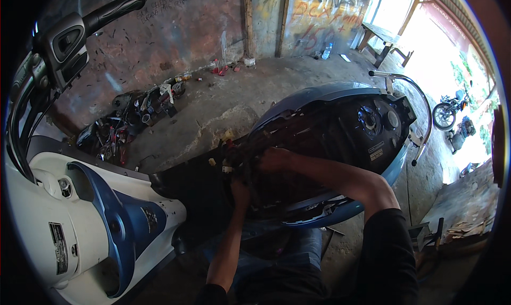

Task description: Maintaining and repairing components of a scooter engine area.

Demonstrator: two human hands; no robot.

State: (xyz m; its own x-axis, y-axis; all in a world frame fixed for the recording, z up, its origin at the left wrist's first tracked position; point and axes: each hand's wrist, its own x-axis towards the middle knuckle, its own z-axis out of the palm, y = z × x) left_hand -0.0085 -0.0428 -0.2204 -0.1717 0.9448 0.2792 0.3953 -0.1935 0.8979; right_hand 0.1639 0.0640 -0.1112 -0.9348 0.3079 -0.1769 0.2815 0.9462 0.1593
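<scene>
A scooter stands across in front of me with its seat off, so its dark body opening (308,140) lies bare. My left hand (240,192) reaches up to the front end of this opening, beside a bundle of wiring (232,150) with a pale connector (227,169). Deep shadow hides its fingers. From the right, my right hand (274,160) reaches into the same front end, close to the left one. Its knuckles are bent, but the fingertips are out of sight. What either hand holds cannot be made out.
The white and blue front shield (128,225) and handlebar (114,12) rise at left. A fuel cap (393,118) and curved grab rail (426,108) sit at the rear. Loose parts (133,118) lie along the wall. A bottle (327,51), a bench (380,34) and a motorcycle (450,110) stand beyond.
</scene>
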